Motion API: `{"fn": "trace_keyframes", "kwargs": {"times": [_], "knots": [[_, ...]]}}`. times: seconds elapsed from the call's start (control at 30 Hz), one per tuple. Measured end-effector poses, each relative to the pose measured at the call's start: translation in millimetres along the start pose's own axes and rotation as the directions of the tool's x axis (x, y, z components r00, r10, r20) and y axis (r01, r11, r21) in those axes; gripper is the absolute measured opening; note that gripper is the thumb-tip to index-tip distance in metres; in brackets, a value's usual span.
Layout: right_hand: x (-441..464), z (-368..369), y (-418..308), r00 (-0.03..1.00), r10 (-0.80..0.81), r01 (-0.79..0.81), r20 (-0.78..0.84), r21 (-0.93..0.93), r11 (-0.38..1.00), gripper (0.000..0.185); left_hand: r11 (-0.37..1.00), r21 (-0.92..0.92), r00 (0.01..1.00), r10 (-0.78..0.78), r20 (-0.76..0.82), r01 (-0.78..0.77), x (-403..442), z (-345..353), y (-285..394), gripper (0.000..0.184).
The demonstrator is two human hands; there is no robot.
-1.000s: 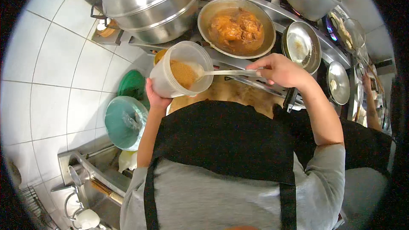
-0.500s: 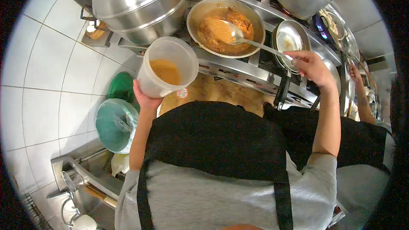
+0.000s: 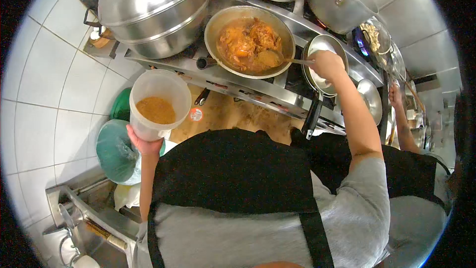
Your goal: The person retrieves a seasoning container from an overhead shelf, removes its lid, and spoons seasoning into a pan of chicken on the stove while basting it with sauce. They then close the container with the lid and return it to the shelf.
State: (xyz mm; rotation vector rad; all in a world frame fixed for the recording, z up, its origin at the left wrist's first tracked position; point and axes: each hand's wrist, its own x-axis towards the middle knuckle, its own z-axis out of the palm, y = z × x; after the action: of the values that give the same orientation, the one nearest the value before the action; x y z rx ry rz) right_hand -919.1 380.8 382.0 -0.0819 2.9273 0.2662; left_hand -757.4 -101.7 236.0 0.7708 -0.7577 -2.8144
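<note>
My left hand [image 3: 145, 141] is closed around the lower side of a translucent plastic tub [image 3: 179, 100], which tilts so that its mouth faces me. Orange-brown powder [image 3: 156, 110] lies inside it. My right hand [image 3: 325, 65] grips the handle of a long metal spoon [image 3: 297, 61]. The spoon's bowl is over the near right part of a wide metal pan [image 3: 212, 24] and looks full of brown powder; whether it touches the food is hard to tell. Reddish-orange sauced chunks of food [image 3: 243, 44] fill the pan.
A large lidded steamer pot [image 3: 158, 20] stands left of the pan. Smaller pans [image 3: 329, 44] with black handles sit to the right, tall pots [image 3: 342, 2] behind. Another person's hand [image 3: 395, 97] works at far right. A lined green bin [image 3: 116, 149] and a sink [image 3: 89, 218] are at left.
The spoon has come down and toward me, to the pan's near right side, uncovering more food. My left hand and the tub sit lower and farther left. The whole view has shifted somewhat.
</note>
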Motion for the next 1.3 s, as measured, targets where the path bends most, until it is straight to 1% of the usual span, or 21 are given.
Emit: {"fn": "trace_keyframes", "kwargs": {"times": [0.03,0.13,0.17,0.3,0.4,0.5,0.53,0.6,0.63,0.67,0.73,0.8,0.87,0.93,1.0,1.07,1.1,1.2,1.23,1.27,1.3], "knots": [[-2.2,3.1,12.8,0.999,-0.024,0.024,-0.029,0.022,0.999,0.025,1.0,-0.01,1.0,-0.002,0.014,0.002,1.8,-6.1,1.0,0.071],[3.3,23.6,61.3,0.967,0.038,-0.153,0.253,0.455,0.877,0.027,1.0,0.015,0.997,0.023,-0.079,-0.022,0.3,-4.7,3.6,0.073],[2.4,32.9,79.3,0.974,-0.097,-0.021,0.203,0.509,0.86,0.027,1.0,0.014,0.998,0.02,-0.058,-0.019,1.3,-3.4,3.7,0.073],[-16.5,28.9,111.3,0.938,-0.002,-0.268,0.346,0.732,0.627,0.026,0.999,0.013,0.999,0.034,0.017,-0.034,9.4,-8.2,9.7,0.075],[-13.5,18.8,122.3,0.967,0.097,-0.237,0.237,0.679,0.695,0.027,0.999,0.025,0.998,0.037,0.052,-0.038,15.8,-7.5,11.0,0.077],[25.0,27.7,106.6,0.989,0.124,-0.09,-0.08,0.338,0.937,0.031,0.999,0.016,0.999,0.035,0.036,-0.036,15.3,-4.2,10.3,0.076],[36.1,29.5,87.0,0.971,0.19,-0.132,-0.147,0.332,0.934,0.028,0.998,0.03,0.998,0.049,0.039,-0.05,14.7,-1.7,9.4,0.076],[60.2,44.8,53.4,0.962,0.132,-0.114,-0.24,0.088,0.99,0.023,0.996,0.051,0.996,0.077,0.038,-0.079,11.3,1.3,4.8,0.075],[61.9,29.6,31.0,0.967,0.21,-0.204,-0.143,0.059,0.977,0.025,0.981,0.135,0.99,0.141,-0.009,-0.138,3.8,10.5,0.0,0.075],[67.8,32.8,29.5,0.973,0.187,-0.182,-0.133,0.045,0.982,0.025,0.956,0.222,0.977,0.208,-0.051,-0.192,-8.0,25.2,-4.8,0.075],[87.7,45.2,27.6,0.984,0.137,-0.136,-0.113,0.02,0.991,0.025,0.958,0.209,0.972,0.217,-0.086,-0.195,-11.5,26.7,-4.1,0.075],[101.1,55.0,53.3,0.983,0.127,-0.123,-0.131,0.042,0.992,0.025,0.996,0.003,0.993,0.092,-0.07,-0.092,-7.0,3.0,5.8,0.074],[114.1,69.9,91.1,0.978,0.107,-0.091,-0.181,0.094,0.991,0.025,0.995,-0.029,0.994,0.098,-0.039,-0.099,-10.8,-4.1,8.3,0.073],[97.2,37.0,104.5,0.996,0.081,-0.09,0.047,0.261,0.961,0.026,0.991,-0.044,0.992,0.125,-0.021,-0.126,-12.9,-8.8,9.9,0.073],[109.1,59.7,144.1,0.998,-0.024,-0.012,0.056,0.569,0.822,0.03,0.984,-0.035,0.985,0.173,-0.021,-0.173,-13.8,-14.2,12.6,0.075],[82.2,29.3,118.7,0.989,0.081,-0.144,0.123,0.686,0.714,0.034,0.982,-0.058,0.983,0.183,0.007,-0.182,-12.3,-25.9,16.6,0.075],[68.0,11.3,98.2,0.99,0.026,-0.116,0.14,0.689,0.715,0.034,0.978,-0.049,0.978,0.203,0.042,-0.201,-9.5,-31.5,16.9,0.076],[58.6,1.5,45.7,0.988,-0.153,0.126,-0.01,0.62,0.774,0.035,0.979,-0.033,0.976,0.204,0.073,-0.202,-17.0,-19.7,20.5,0.073],[51.3,-10.6,18.5,0.992,-0.126,0.102,0.004,0.567,0.817,0.037,0.981,-0.03,0.979,0.193,0.071,-0.191,-20.5,-13.8,21.2,0.072],[49.8,-14.2,-1.1,0.982,-0.168,0.186,-0.079,0.355,0.916,0.037,0.98,-0.034,0.977,0.198,0.081,-0.196,-19.4,-15.2,22.7,0.072],[47.0,-14.6,-21.5,0.969,-0.201,0.231,-0.143,0.243,0.942,0.033,0.979,-0.037,0.975,0.202,0.092,-0.2,-17.6,-17.9,23.4,0.072]]}}
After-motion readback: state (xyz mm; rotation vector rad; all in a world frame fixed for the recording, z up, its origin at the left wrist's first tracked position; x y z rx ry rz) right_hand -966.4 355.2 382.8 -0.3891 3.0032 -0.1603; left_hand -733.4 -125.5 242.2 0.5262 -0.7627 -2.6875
